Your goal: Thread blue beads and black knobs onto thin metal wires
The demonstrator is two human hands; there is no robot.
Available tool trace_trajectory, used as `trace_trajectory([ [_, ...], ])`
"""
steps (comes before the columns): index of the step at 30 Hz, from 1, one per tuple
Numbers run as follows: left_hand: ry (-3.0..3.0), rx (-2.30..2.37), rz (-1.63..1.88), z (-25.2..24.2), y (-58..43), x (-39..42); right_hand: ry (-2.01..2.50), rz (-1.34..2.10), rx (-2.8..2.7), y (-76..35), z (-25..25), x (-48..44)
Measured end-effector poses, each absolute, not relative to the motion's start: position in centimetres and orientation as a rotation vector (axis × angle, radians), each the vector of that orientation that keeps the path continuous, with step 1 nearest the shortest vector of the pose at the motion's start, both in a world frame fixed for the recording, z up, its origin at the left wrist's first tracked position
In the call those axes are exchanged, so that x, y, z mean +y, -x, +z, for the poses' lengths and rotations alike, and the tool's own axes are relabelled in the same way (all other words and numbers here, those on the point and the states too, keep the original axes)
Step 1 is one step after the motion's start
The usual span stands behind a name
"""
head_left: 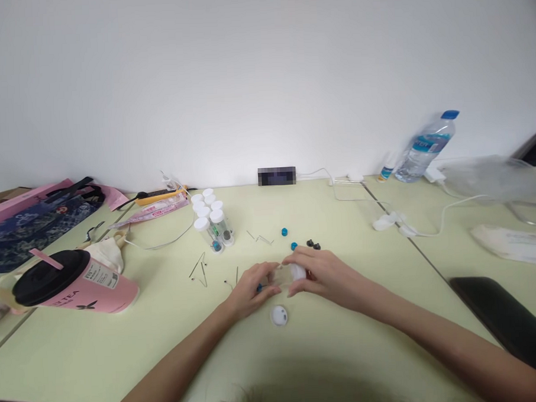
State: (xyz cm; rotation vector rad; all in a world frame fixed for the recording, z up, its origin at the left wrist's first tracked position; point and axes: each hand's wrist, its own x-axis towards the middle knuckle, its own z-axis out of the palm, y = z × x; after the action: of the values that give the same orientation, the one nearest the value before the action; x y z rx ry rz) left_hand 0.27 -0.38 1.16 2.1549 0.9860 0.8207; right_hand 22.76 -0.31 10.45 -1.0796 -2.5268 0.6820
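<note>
Between my hands lies a clear tube (281,276) on its side, its right end at a white cap (298,272). The fingers of my left hand (253,289) wrap round the tube's left end, with a small blue piece (259,288) showing beside them. My right hand (319,274) grips the white cap between thumb and fingers. Just below the hands, a loose white round lid (279,315) rests on the table. Blue knobs (284,231) and black knobs (313,244) lie beyond my right hand. Thin metal rods (203,269) are scattered to the left.
Several white-capped clear tubes (217,218) stand at centre left. A pink cup (98,282) with a black lid is at the left. A black flat case (506,321) and a water bottle (428,148) are at the right. White cables (444,217) cross the table (168,353).
</note>
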Motion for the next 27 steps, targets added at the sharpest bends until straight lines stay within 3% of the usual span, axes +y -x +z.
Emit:
trace_trajectory([
  [7,-2.187,0.942,0.796,1.2,-0.9,-0.6,1.088,0.476,-2.577,-22.0,9.6,-1.1],
  [18,-2.229,0.921,0.829,0.9,-0.8,-0.7,0.946,-0.169,-2.737,-21.7,7.7,-1.2],
  [27,-2.292,0.877,0.918,0.6,-0.9,-0.7,0.905,-0.285,-2.722,-21.4,6.6,-1.3],
])
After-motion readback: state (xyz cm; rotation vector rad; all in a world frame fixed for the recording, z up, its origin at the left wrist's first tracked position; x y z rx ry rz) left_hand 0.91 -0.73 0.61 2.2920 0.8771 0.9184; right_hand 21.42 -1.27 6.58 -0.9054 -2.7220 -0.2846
